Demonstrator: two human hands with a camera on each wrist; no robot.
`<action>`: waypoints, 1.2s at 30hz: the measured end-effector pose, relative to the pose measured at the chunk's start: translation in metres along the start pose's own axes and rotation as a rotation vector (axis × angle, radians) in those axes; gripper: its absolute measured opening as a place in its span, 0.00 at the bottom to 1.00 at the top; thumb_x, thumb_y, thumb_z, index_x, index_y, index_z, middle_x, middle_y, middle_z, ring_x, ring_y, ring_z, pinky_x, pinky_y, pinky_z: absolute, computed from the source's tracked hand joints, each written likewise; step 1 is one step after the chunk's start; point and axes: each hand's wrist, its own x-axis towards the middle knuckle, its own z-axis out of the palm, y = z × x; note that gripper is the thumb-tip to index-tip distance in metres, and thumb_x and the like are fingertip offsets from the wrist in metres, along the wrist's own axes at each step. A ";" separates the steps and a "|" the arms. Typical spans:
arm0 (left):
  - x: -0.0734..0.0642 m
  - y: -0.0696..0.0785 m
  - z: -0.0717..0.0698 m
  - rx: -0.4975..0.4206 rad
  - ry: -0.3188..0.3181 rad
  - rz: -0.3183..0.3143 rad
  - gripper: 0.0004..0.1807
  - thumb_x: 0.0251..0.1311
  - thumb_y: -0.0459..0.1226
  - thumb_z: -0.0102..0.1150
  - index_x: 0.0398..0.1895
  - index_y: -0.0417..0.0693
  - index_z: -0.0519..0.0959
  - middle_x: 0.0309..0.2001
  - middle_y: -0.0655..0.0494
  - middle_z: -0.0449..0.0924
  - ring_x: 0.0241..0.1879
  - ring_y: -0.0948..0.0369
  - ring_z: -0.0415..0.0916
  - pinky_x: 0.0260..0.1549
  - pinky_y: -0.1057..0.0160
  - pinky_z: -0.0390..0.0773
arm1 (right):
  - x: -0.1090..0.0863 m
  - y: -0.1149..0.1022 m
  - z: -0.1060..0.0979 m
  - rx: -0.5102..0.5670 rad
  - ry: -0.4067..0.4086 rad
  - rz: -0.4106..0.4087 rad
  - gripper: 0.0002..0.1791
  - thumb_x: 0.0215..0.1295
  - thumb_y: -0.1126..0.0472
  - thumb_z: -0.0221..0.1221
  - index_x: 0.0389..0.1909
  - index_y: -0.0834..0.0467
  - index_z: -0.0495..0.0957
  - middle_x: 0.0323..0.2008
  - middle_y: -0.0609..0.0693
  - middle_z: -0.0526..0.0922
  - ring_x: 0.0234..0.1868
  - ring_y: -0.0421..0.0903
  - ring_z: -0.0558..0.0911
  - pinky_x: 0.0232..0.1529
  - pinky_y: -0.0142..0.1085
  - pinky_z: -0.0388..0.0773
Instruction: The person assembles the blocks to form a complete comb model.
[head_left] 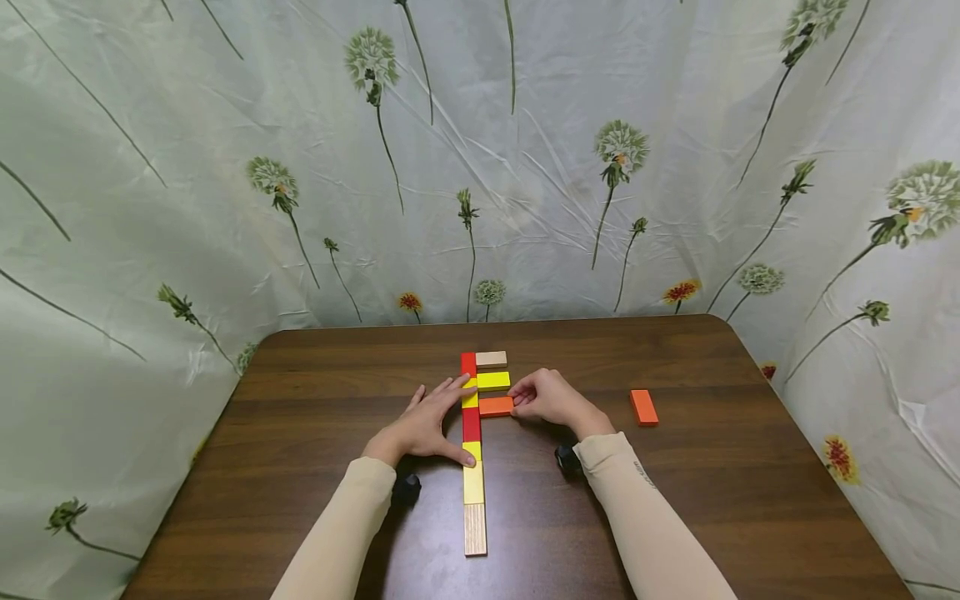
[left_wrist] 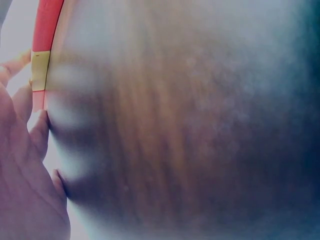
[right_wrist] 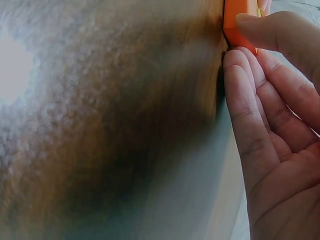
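Observation:
A column of flat blocks runs toward me, with a red block midway along it and a natural wood block at the near end. My left hand spreads across the column from its left side, fingertips on an upper yellow block and thumb on a lower one. Jutting right from the column, an orange block has its outer end pinched by my right hand. In the right wrist view the thumb presses this orange block, the other fingers folded beneath.
Above the held block, a bright yellow block and a beige block also stick out right from the column. Another orange block lies apart on the right of the brown table. A flowered curtain hangs behind.

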 end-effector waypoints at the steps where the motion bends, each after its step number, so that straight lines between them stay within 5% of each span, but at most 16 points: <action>1: 0.000 0.000 0.000 0.000 -0.001 -0.001 0.64 0.43 0.68 0.81 0.85 0.64 0.62 0.90 0.61 0.45 0.89 0.49 0.39 0.82 0.27 0.33 | 0.000 0.000 0.000 -0.001 -0.001 0.002 0.12 0.61 0.66 0.76 0.45 0.65 0.90 0.36 0.51 0.92 0.35 0.38 0.87 0.42 0.33 0.88; 27: -0.002 0.002 0.000 -0.003 0.008 0.005 0.63 0.43 0.66 0.82 0.84 0.62 0.64 0.89 0.61 0.45 0.89 0.48 0.40 0.82 0.28 0.32 | -0.017 0.008 -0.018 0.002 0.024 0.100 0.23 0.61 0.60 0.79 0.55 0.65 0.88 0.39 0.49 0.91 0.38 0.40 0.85 0.47 0.36 0.89; 36: -0.001 0.002 0.001 -0.005 0.011 0.004 0.63 0.43 0.65 0.82 0.84 0.61 0.64 0.89 0.60 0.46 0.89 0.49 0.40 0.82 0.28 0.32 | -0.041 0.015 -0.040 -0.074 0.167 0.096 0.24 0.64 0.58 0.76 0.56 0.68 0.86 0.43 0.55 0.91 0.42 0.45 0.86 0.49 0.41 0.88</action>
